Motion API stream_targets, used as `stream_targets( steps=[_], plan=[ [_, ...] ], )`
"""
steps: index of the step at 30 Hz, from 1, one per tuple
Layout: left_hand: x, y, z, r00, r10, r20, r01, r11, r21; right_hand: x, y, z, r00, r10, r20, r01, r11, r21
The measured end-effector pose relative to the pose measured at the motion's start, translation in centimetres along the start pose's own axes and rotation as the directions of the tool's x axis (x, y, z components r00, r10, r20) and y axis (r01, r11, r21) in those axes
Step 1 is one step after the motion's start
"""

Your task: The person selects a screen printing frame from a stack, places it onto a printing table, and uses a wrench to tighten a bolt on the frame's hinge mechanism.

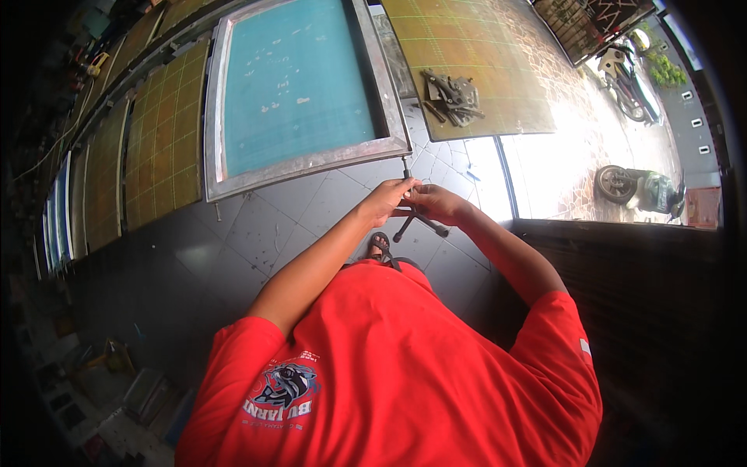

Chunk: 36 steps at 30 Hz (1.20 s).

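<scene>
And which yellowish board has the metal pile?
The board right of the blue screen, with the metal pile near its lower-left corner; the boards left of the screen show no such pile.

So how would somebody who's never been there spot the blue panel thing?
Start with the red shirt at the bottom, then go up to where the left hand and right hand come together. Just past them is the big framed panel. Its blue-green middle sets it apart from the yellowish, grid-lined boards on either side.

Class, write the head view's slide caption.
Left hand and right hand meet near a corner of the framed blue screen.
</scene>
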State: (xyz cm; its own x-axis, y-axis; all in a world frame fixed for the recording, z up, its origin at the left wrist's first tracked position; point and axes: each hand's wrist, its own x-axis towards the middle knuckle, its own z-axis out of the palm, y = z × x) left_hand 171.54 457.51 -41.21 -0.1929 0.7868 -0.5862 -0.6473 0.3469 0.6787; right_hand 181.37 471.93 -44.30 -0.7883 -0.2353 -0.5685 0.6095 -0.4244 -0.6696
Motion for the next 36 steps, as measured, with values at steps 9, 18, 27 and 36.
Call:
stream_targets(
  steps=[9,18,27,36],
  plan=[
    [0.3,-0.2,-0.4,1.000,-0.028,0.008,0.029,1.000,-0.005,-1.5,-0.7,0.4,0.999,-0.047,-0.024,0.046,0.998,-0.039],
    [0.1,0.2,0.3,0.999,-0.033,0.018,0.033,0.999,0.014,-1.3,-1.9,0.8,0.990,0.035,-0.137,-0.078,0.944,-0.320],
    [0.6,-0.2,-0.1,0.999,-0.044,0.000,0.044,0.996,0.077,-1.2,-1.2,0.2,0.995,0.002,-0.098,-0.027,0.965,-0.261],
    [0.4,0.3,0.2,0.999,-0.035,0.008,0.034,0.998,0.045,-0.2,0.0,0.3,0.998,-0.029,-0.048,0.031,0.999,0.041]
  ],
)
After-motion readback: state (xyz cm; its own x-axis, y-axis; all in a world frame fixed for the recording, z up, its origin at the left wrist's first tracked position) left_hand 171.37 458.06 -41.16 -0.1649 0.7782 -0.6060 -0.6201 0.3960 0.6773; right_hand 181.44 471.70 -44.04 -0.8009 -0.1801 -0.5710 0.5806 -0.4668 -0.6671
